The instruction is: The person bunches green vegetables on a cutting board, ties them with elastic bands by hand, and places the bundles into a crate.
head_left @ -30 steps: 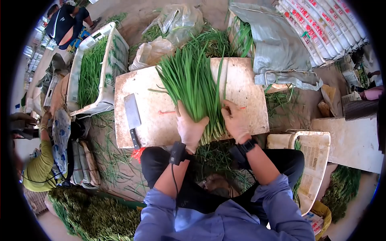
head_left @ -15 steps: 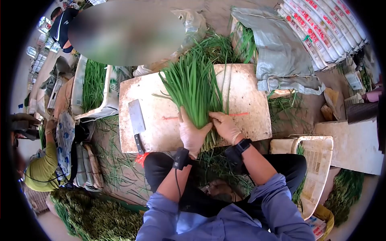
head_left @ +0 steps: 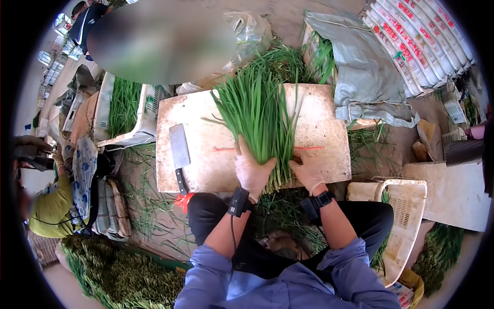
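Observation:
A thick bunch of long green stalks (head_left: 257, 110) lies on a worn white board (head_left: 198, 116), leaves pointing away from me and pale ends toward me. My left hand (head_left: 252, 169), in a thin glove, is wrapped round the bunch's left side near the lower ends. At the bunch's right edge is my right hand (head_left: 309, 172), also gloved, its fingers curled against the stalks; its fingertips are partly hidden. A red strip (head_left: 309, 148) runs across the board beneath the bunch. Left of it lies a cleaver (head_left: 179, 149) with a black handle.
A white crate of greens (head_left: 123, 110) stands at the left, near a co-worker's green sleeve (head_left: 54, 206). A grey cover (head_left: 365, 67) lies over a container at the upper right. An empty-looking crate (head_left: 396, 216) is at the right, cut greens (head_left: 123, 273) at the lower left.
My right hand moved in onto the bunch, then back to its right edge. My left hand has kept its hold on the stalks. The view has shifted slightly.

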`<state>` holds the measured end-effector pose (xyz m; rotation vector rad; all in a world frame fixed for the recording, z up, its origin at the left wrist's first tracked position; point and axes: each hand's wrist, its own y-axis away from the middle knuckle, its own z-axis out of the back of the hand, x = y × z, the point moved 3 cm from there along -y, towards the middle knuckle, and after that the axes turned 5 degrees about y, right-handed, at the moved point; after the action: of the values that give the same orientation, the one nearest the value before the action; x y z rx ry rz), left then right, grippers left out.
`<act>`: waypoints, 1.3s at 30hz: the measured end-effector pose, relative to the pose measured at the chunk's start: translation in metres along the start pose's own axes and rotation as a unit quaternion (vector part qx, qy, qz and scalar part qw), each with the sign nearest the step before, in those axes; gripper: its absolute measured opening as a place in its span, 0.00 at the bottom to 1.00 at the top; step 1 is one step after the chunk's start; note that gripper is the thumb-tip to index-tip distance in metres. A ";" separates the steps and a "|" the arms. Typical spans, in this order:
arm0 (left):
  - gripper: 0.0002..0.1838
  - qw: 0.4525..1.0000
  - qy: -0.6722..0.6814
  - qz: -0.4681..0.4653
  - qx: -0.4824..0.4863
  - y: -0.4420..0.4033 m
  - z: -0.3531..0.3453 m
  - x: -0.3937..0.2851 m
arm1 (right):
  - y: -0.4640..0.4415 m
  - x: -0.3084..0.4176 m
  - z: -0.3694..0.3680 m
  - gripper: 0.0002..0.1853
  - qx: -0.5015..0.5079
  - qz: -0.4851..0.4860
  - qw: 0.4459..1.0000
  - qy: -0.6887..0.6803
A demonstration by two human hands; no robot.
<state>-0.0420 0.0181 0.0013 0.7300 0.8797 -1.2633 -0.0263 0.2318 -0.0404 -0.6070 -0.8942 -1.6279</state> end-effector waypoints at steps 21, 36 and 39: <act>0.75 0.995 -0.053 0.078 0.013 -0.001 0.014 -0.007 | -0.006 -0.004 -0.019 0.23 0.130 -0.093 0.946 -0.280; 0.70 0.983 -0.139 0.118 0.010 0.004 0.009 -0.029 | -0.006 -0.007 -0.039 0.20 0.115 -0.092 0.920 -0.364; 0.69 0.983 -0.152 0.100 -0.010 0.006 0.003 -0.025 | -0.011 -0.017 -0.038 0.21 0.111 -0.079 0.937 -0.323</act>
<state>-0.0376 0.0283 0.0247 0.5749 0.5543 -1.1466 -0.0305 0.2114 -0.0785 -0.9511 -1.6197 -1.4477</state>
